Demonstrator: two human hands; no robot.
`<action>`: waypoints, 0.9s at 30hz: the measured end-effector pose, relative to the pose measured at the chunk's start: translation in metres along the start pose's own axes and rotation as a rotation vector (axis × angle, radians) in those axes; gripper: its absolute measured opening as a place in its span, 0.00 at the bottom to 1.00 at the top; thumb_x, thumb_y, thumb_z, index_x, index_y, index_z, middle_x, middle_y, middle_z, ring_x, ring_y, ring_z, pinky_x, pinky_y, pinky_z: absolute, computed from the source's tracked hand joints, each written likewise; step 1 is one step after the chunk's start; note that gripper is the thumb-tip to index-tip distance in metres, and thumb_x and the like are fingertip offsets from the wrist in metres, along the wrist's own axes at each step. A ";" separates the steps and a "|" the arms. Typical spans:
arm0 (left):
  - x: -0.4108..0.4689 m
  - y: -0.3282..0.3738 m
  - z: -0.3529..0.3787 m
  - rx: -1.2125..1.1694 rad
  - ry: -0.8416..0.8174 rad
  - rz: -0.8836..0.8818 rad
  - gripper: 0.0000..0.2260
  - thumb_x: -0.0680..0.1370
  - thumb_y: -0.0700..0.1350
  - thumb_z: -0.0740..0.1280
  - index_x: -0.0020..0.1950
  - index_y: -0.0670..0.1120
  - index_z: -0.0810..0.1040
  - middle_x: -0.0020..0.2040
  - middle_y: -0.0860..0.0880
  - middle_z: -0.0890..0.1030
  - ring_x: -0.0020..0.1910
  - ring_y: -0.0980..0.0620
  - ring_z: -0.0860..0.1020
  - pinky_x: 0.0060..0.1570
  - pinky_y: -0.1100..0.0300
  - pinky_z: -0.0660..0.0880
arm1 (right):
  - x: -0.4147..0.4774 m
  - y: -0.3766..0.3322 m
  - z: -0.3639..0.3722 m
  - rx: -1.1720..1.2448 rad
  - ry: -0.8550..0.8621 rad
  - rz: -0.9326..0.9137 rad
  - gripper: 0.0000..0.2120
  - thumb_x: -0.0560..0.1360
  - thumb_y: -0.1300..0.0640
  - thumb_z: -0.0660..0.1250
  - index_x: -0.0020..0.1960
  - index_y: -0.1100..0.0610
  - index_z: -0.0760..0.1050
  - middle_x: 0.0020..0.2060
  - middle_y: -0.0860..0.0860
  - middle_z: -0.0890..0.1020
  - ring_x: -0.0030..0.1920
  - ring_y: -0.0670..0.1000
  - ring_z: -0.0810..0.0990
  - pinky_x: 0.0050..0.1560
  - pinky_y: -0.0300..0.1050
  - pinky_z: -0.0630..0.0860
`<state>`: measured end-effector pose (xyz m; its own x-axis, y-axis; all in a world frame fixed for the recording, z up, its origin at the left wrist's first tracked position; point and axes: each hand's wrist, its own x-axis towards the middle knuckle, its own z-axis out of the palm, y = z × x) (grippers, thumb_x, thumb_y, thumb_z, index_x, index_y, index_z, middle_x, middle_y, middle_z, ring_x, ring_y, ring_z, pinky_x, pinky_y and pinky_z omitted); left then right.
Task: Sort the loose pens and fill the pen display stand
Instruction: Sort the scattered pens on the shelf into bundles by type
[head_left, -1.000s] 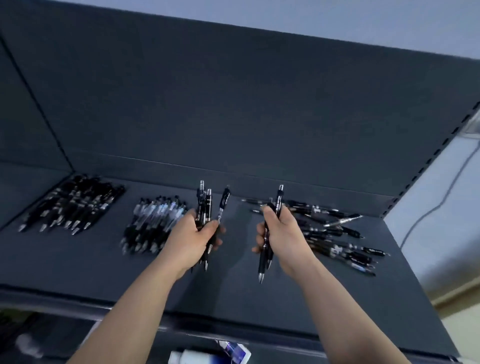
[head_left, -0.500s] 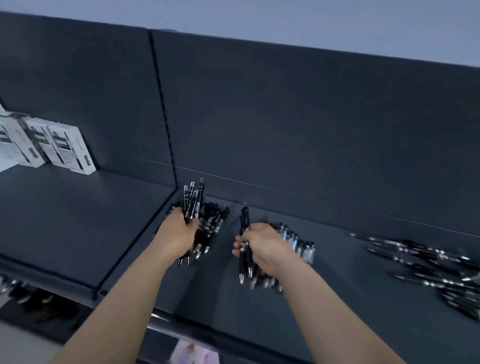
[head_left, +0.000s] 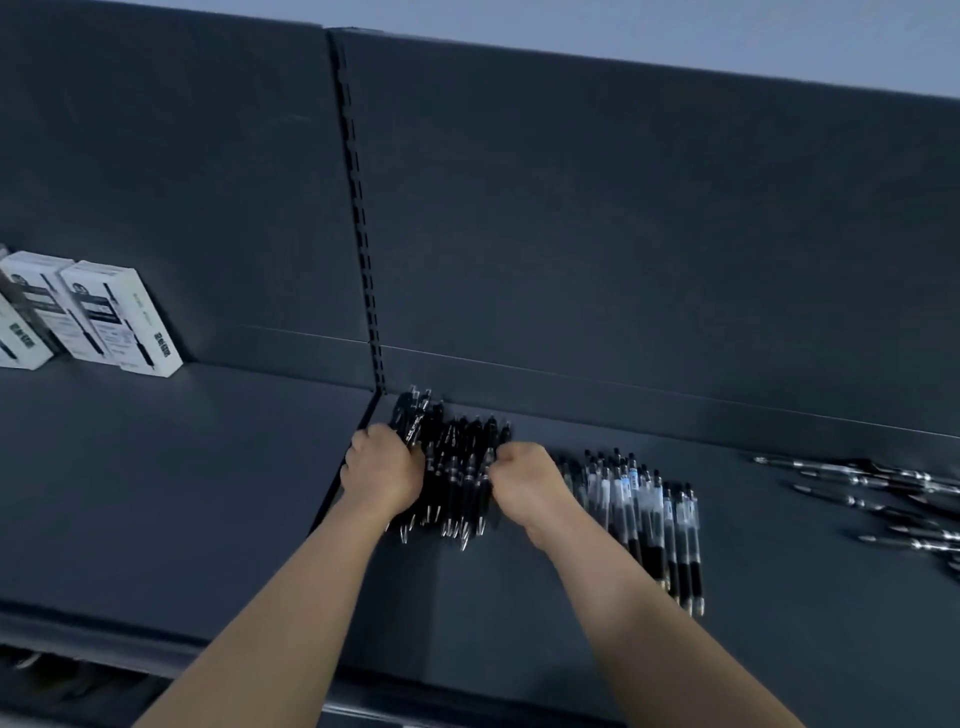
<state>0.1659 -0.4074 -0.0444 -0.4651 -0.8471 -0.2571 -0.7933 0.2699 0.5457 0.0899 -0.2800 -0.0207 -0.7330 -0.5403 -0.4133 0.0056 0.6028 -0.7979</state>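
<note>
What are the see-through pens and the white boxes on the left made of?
See-through pens: probably glossy clear plastic, dark refill visible inside, black rubbery-looking grips. White boxes: likely matte printed cardboard, judging by flat faces and crisp folded edges.

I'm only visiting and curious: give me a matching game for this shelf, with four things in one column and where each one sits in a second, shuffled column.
Things:
1. black pen pile
2. clear-barrelled pens
3. scattered pens
4. white boxes

Places:
A. standing at the far left
B. strewn at the far right
C. between the left hand and the right hand
D. in a row just right of the right hand

Pairs: 1-C, 2-D, 3-B, 4-A.
</note>
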 end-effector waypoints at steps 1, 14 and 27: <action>0.001 -0.002 -0.001 -0.046 0.002 0.017 0.21 0.79 0.49 0.63 0.66 0.38 0.64 0.66 0.39 0.68 0.65 0.40 0.67 0.65 0.47 0.66 | -0.001 0.001 0.001 -0.021 0.014 -0.029 0.12 0.78 0.67 0.55 0.56 0.68 0.74 0.35 0.56 0.77 0.31 0.51 0.71 0.28 0.39 0.66; -0.007 -0.036 -0.006 0.034 -0.092 0.223 0.36 0.79 0.61 0.56 0.79 0.44 0.44 0.78 0.45 0.55 0.76 0.45 0.58 0.72 0.49 0.61 | 0.009 0.036 0.015 -0.063 0.274 -0.126 0.22 0.78 0.47 0.64 0.67 0.58 0.69 0.47 0.51 0.77 0.41 0.47 0.77 0.38 0.39 0.72; -0.011 -0.041 -0.009 0.133 -0.065 0.252 0.39 0.78 0.65 0.55 0.79 0.44 0.44 0.79 0.44 0.51 0.77 0.45 0.52 0.74 0.49 0.55 | 0.017 0.033 0.022 -0.252 0.267 -0.201 0.25 0.80 0.49 0.62 0.72 0.62 0.65 0.67 0.56 0.69 0.33 0.43 0.68 0.35 0.29 0.68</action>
<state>0.2074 -0.4129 -0.0569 -0.6749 -0.7156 -0.1800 -0.6922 0.5296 0.4903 0.0927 -0.2826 -0.0637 -0.8531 -0.5109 -0.1059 -0.2980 0.6439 -0.7047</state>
